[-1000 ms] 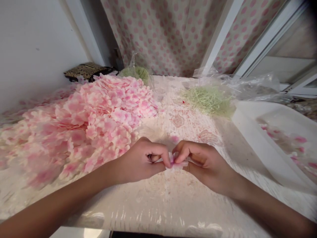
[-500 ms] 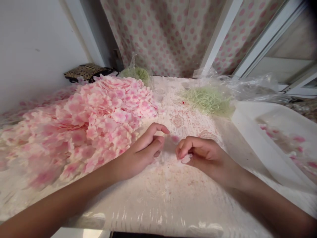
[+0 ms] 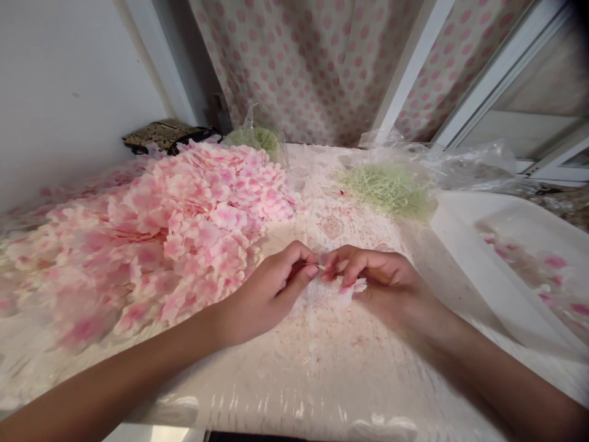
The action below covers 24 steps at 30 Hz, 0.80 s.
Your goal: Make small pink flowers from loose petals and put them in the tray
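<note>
My left hand (image 3: 271, 288) and my right hand (image 3: 381, 282) meet at the middle of the table (image 3: 299, 368), fingertips almost touching. The left thumb and forefinger pinch a thin pale stem (image 3: 309, 265) that points toward the right fingertips. Pink-and-white fabric petals (image 3: 350, 285) sit in the curled fingers of my right hand. A big heap of the same pink flower petals (image 3: 151, 227) lies just left of my left hand.
A pile of pale green stems (image 3: 389, 187) lies on clear plastic at the back right, and a second green bunch in a bag (image 3: 255, 136) at the back centre. A white tray with a few petals (image 3: 529, 270) is at the right. A dark patterned pouch (image 3: 159, 134) rests by the wall.
One second ago both hands pinched a petal together. They then parted, the left fingers opening. Now they have come together again, the left hand pinching a thin stem.
</note>
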Each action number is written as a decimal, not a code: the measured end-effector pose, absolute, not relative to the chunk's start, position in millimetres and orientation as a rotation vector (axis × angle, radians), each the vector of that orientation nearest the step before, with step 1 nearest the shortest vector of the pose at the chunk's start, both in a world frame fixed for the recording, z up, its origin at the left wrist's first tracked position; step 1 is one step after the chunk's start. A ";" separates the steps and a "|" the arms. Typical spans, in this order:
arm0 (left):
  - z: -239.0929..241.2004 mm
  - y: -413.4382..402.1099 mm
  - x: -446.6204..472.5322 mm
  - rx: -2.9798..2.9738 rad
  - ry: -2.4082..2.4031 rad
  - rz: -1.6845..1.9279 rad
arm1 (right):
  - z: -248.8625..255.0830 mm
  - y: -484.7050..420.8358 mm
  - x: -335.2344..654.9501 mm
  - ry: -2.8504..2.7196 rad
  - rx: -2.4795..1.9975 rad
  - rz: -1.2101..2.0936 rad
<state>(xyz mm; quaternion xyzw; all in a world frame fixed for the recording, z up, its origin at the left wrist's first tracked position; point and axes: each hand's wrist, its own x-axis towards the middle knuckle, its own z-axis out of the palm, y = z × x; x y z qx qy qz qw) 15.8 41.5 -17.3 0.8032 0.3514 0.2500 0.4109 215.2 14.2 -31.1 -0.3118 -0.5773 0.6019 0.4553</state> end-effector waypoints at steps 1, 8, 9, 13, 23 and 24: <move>-16.4 41.1 16.2 2.032 0.872 0.633 | -31.4 14.2 215.5 -1.425 -0.774 1.476; -8.1 35.5 17.3 2.058 0.796 0.631 | -33.2 13.3 212.6 -1.446 -0.786 1.467; -8.0 35.0 17.0 2.075 0.784 0.627 | -33.2 13.2 212.2 -1.447 -0.787 1.466; -12.3 34.4 15.4 2.159 0.726 0.592 | -32.5 12.8 211.3 -1.453 -0.805 1.454; -7.1 33.7 17.7 2.040 0.725 0.535 | -36.4 13.9 212.9 -1.374 -0.763 1.548; -6.7 33.7 17.8 2.023 0.729 0.534 | -36.4 14.1 213.2 -1.358 -0.758 1.564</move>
